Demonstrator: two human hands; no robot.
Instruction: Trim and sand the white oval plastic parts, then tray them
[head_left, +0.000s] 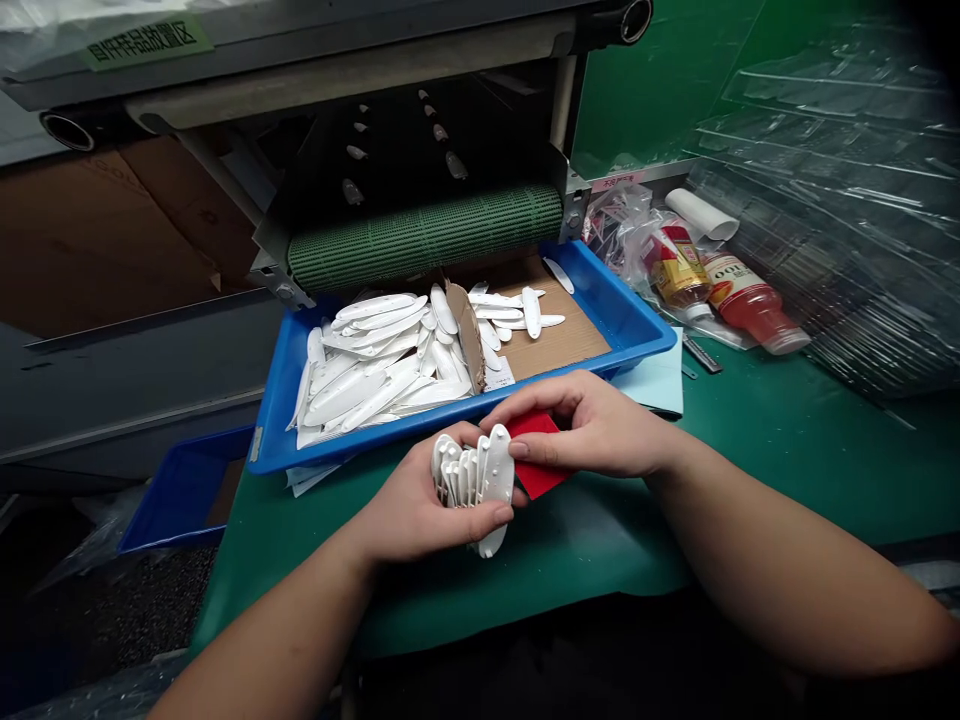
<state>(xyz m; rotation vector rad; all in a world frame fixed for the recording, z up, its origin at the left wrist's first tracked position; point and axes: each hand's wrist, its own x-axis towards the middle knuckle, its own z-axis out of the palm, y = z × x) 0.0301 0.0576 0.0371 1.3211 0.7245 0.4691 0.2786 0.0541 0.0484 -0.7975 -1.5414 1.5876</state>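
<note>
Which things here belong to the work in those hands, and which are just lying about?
Seemingly part of the work:
white pieces in the left hand
red piece in the right hand
blue tray holding similar white pieces

Probably just lying about:
two bottles
white roll

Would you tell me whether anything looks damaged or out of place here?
The cardboard divider in the larger blue tray has a ragged, seemingly torn edge. On the right, two bottles lie on their sides, not upright.

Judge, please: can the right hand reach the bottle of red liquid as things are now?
Probably yes: nothing seems to block the bottle of red liquid, though the right hand holds a red piece.
</note>
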